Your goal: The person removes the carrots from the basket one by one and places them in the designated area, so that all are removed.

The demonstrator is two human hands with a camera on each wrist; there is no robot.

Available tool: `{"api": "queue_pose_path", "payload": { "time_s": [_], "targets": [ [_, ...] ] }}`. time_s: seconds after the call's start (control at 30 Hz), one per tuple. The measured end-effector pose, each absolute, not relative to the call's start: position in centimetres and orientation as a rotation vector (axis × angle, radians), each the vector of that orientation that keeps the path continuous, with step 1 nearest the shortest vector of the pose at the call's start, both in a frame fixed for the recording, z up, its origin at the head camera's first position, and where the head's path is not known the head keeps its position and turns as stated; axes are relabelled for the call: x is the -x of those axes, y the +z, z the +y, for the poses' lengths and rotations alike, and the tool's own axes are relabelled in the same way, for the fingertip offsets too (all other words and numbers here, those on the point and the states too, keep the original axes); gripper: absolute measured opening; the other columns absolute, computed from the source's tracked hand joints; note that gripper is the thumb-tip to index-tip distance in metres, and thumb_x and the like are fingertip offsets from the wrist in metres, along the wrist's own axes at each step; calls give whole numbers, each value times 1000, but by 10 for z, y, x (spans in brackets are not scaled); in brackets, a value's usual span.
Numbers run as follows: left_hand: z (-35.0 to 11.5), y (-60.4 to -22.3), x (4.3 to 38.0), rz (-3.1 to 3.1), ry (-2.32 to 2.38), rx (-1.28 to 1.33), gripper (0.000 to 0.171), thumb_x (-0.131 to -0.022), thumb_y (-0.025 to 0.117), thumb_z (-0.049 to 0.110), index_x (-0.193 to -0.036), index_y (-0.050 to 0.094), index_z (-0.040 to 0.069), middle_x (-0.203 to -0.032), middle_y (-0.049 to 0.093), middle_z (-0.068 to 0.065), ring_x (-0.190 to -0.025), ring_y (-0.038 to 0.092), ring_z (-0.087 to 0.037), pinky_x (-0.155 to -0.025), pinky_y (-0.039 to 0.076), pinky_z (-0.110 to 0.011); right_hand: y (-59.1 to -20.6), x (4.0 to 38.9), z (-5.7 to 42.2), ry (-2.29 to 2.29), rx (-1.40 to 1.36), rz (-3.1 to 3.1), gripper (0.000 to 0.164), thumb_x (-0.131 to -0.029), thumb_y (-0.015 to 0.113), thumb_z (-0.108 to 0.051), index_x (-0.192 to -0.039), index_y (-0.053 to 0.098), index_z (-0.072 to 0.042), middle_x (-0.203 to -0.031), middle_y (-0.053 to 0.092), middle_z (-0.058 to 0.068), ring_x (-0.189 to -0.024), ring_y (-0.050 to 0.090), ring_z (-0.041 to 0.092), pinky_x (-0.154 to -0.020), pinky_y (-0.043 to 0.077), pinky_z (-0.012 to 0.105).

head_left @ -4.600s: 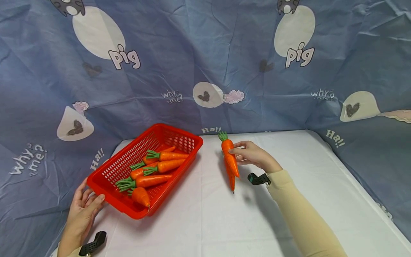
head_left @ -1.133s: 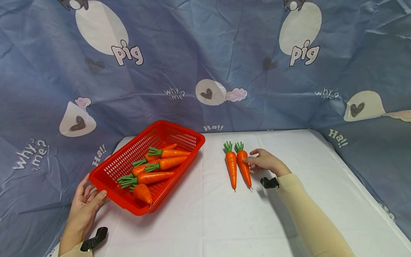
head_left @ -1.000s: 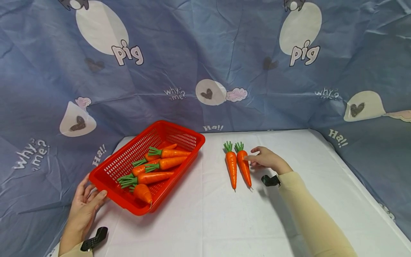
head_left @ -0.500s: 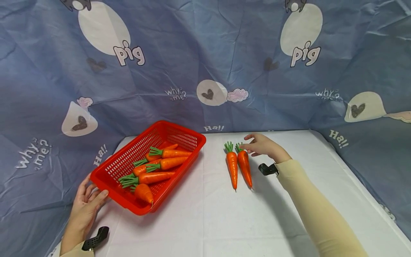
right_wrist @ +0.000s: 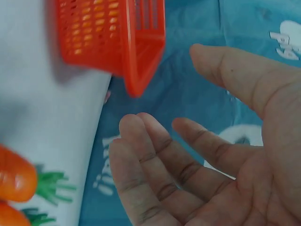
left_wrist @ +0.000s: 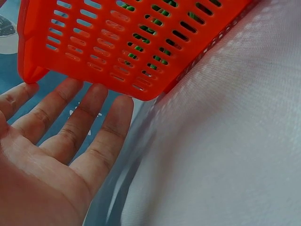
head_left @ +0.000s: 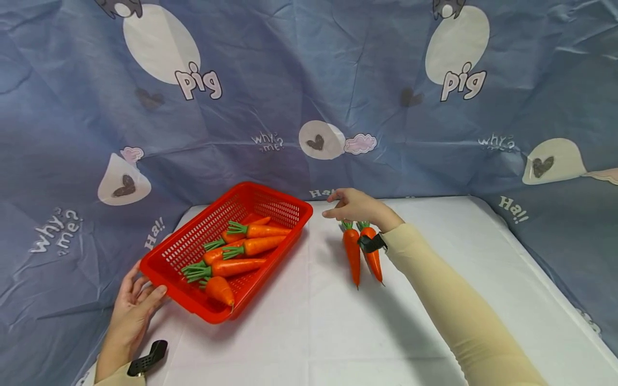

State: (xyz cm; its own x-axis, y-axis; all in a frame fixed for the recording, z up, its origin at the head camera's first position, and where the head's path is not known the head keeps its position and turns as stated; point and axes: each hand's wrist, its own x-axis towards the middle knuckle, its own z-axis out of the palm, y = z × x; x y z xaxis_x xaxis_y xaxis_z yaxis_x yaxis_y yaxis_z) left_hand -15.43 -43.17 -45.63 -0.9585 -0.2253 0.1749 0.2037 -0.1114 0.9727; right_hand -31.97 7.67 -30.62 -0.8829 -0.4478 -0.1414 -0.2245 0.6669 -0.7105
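My left hand (head_left: 132,313) holds the near-left end of a red plastic basket (head_left: 251,300), thumb at the rim. In the left wrist view, long fingers (left_wrist: 101,141) reach under that end, fingertips at its lower edge. Several orange carrots with green tops, one a short carrot (head_left: 219,290), lie inside. Two more lie side by side on the table: a left carrot (head_left: 352,254) and a right carrot (head_left: 373,262). Above their tops my right hand (head_left: 359,206) hovers, partly covering them, fingers loosely bent with nothing in them. The right wrist view shows its palm facing the basket's corner.
A white cloth (head_left: 338,338) covers the table. Behind it hangs a blue printed curtain (head_left: 270,96), which also runs down both sides. The basket's far-right corner is close to my right hand's fingertips.
My right hand laid a second carrot beside the first, released it, then moved up and left over the green tops toward the basket. My left hand stays at the basket.
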Motion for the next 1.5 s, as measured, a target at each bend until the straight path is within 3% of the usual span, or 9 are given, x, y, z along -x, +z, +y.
{"api": "queue_pose_path", "payload": {
  "time_s": [0.4,0.77,1.07,1.33,1.5],
  "targets": [
    [-430,-456,155,-1881,-2151,-6,82,-103,65,-4,-167,25,29,-133,62,15,-109,68,1,-84,63,-19,-295,326,19,-995,734,2559,57,-98,79,-31,-145,60,-3,-117,78,13,-102,74,28,-94,61,37],
    [-429,-454,157,-1846,-2155,78,82,-102,64,-7,-167,25,25,-134,64,13,-111,69,1,-84,63,-18,-293,313,-40,-843,916,2571,49,-97,80,-34,-136,66,-7,-105,70,6,-90,64,17,-79,49,23],
    [-430,-453,157,-1873,-2143,23,84,-102,65,-5,-169,24,26,-132,63,15,-111,68,3,-83,63,-18,-298,295,-78,-787,936,2504,54,-96,81,-40,-137,65,-9,-122,67,4,-111,59,18,-95,51,26],
    [-431,-453,156,-1866,-2146,55,83,-103,64,-6,-168,24,25,-133,64,14,-111,69,2,-84,63,-18,-306,277,-105,-831,842,2327,61,-98,81,-37,-144,59,-4,-94,66,5,-88,68,23,-85,61,29],
    [-432,-454,156,-1851,-2152,72,82,-103,63,-7,-168,24,24,-133,64,14,-111,70,2,-83,63,-17,-313,265,-118,-855,826,2261,64,-97,82,-38,-144,57,-2,-93,66,4,-86,73,24,-83,63,28]
  ]
}}
